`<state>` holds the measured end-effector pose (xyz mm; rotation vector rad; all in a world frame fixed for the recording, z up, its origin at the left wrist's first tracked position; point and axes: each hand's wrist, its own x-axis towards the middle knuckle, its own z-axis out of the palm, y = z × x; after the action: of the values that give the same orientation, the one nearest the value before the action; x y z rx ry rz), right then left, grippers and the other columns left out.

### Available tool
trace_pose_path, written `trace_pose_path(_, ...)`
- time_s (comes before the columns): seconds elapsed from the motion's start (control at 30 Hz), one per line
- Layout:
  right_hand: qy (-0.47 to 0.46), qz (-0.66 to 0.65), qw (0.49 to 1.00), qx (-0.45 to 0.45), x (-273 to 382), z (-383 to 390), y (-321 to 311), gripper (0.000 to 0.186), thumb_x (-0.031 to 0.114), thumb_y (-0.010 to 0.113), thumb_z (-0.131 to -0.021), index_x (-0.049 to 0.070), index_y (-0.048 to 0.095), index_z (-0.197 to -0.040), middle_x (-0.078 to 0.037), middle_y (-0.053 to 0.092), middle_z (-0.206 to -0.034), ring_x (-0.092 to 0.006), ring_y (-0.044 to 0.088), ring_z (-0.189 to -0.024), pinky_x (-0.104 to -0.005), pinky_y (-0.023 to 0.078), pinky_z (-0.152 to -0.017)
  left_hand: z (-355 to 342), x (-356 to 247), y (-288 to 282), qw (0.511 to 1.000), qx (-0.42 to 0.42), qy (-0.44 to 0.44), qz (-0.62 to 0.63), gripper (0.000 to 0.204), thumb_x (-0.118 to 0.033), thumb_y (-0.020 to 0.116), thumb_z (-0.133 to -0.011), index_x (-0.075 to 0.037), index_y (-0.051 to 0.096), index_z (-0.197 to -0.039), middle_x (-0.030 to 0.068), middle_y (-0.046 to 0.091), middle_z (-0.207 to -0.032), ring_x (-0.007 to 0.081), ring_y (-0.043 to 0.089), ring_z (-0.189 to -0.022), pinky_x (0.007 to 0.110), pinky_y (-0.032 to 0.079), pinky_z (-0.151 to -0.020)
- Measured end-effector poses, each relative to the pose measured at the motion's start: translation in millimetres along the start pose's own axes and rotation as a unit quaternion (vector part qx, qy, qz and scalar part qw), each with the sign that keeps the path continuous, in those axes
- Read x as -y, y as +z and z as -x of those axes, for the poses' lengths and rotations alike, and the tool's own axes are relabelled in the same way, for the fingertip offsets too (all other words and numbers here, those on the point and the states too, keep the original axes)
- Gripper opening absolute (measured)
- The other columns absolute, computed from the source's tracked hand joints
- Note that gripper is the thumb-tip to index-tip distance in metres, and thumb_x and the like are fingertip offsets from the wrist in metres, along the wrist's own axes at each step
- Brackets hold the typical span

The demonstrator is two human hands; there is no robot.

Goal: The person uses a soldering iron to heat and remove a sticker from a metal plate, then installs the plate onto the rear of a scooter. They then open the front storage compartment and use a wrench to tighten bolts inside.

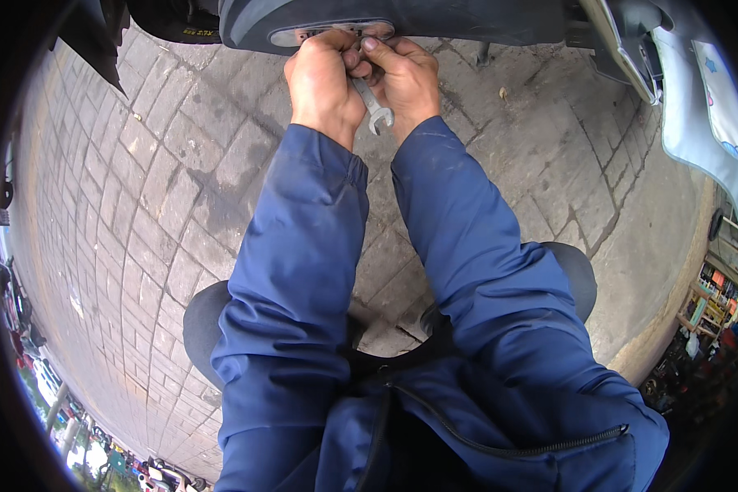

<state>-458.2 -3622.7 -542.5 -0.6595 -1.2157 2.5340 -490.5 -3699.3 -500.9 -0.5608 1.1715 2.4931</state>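
Observation:
Dark plastic bodywork (443, 20) of a vehicle crosses the top of the head view, with a grey oval panel (285, 38) set in its lower edge. Both my hands meet at that panel. My left hand (324, 80) is closed, its curled fingers around a silver open-ended wrench (373, 105); the open jaw points down toward my wrists and the upper end is hidden. Beside it, my right hand (407, 80) is closed too, thumb and forefinger pinched against the panel. What lies in that pinch is too small and covered to make out.
Grey paving blocks (172, 164) spread beneath my arms. My bent knees (205, 328) flank my sleeves. A pale patterned cover (701, 123) hangs at the upper right. Shelves crowded with small goods (713, 299) stand at the right rim; parked vehicles (168, 476) show at the lower left.

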Motion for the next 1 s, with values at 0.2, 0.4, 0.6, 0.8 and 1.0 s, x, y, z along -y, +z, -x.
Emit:
trace_pose_path(0.2,-0.057,0.102,0.993,0.007,-4,-6,-7,0.01,0.003,0.069,-0.083,-0.004,0.064,-0.079,-0.009,0.066,-0.069,-0.0135,0.062,-0.055,-0.0254,0.043,-0.048,8,-6,0,0.999,0.001,-0.028,0.029,0.014,0.004,0.043,-0.084,-0.005,0.046,-0.075,0.0005,0.041,-0.062,0.01,0.035,-0.051,0.025,0.034,-0.049)
trace_pose_path(0.4,-0.117,0.196,0.974,0.007,-9,-14,-12,0.014,0.006,0.074,-0.081,-0.003,0.066,-0.077,-0.008,0.066,-0.067,-0.0125,0.062,-0.054,-0.0236,0.043,-0.046,14,-13,6,0.999,-0.023,-0.012,0.021,0.015,0.007,0.042,-0.082,-0.005,0.047,-0.073,0.0005,0.043,-0.066,0.0084,0.036,-0.052,0.022,0.032,-0.047)
trace_pose_path(0.6,-0.174,0.271,0.946,-0.014,-9,-17,-17,0.018,0.01,0.078,-0.076,-0.004,0.067,-0.072,-0.006,0.064,-0.062,-0.0084,0.058,-0.054,-0.0233,0.046,-0.049,10,-14,-1,1.0,-0.012,0.023,0.01,0.017,0.009,0.042,-0.08,-0.005,0.047,-0.071,0.0003,0.043,-0.066,0.008,0.036,-0.051,0.022,0.031,-0.047)
trace_pose_path(0.8,-0.257,0.305,0.917,-0.018,-14,-21,-20,0.018,0.012,0.08,-0.076,-0.002,0.069,-0.074,-0.004,0.065,-0.063,-0.0075,0.058,-0.055,-0.023,0.047,-0.05,6,-18,-10,1.0,-0.014,-0.006,0.018,0.008,0.008,0.05,-0.077,0.006,0.055,-0.072,0.0112,0.056,-0.071,0.0122,0.043,-0.055,0.029,0.034,-0.047)
trace_pose_path(1.0,-0.318,0.351,0.879,-0.047,-16,-26,-20,0.021,0.013,0.083,-0.071,-0.002,0.068,-0.069,-0.008,0.068,-0.064,-0.0086,0.057,-0.053,-0.0256,0.048,-0.052,3,-17,-8,1.0,-0.003,0.025,-0.003,0.007,0.006,0.051,-0.077,0.007,0.056,-0.073,0.0151,0.06,-0.072,0.0118,0.044,-0.052,0.028,0.036,-0.045)
